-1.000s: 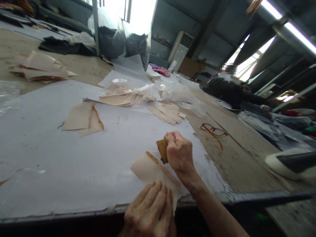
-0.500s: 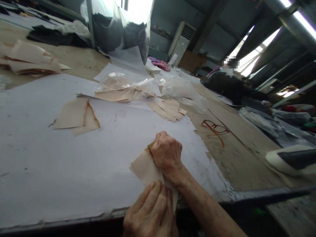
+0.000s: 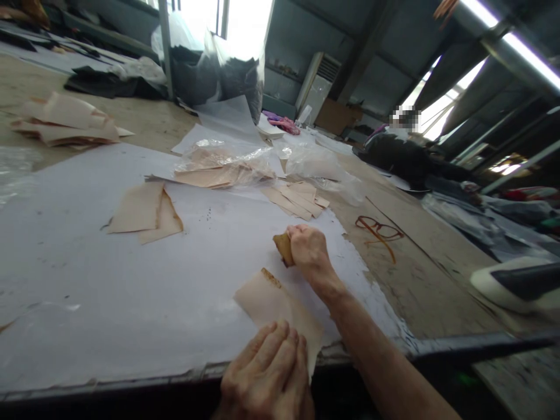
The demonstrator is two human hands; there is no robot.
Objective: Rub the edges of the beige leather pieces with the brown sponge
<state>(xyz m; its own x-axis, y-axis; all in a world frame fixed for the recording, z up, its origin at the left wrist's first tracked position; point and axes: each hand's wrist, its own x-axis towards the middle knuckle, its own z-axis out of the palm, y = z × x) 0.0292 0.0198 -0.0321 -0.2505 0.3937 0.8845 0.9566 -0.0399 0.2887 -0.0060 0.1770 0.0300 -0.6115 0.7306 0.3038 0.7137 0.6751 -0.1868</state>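
Fingers of right hand (image 3: 311,252) curled tight round brown pad (image 3: 283,248), just beyond beige piece (image 3: 269,300) — left hand (image 3: 266,378) flat, pinning it near table edge (image 3: 131,380); weak press & piece prob. skids.

right hand (image 3: 310,252) around sponge (image 3: 284,248) — beside leather piece (image 3: 280,308)

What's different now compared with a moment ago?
The right hand, gripping a brown pad, came off the far edge of the beige piece and moved away from the person. The left hand kept pressing its near end; other pieces lie unchanged.
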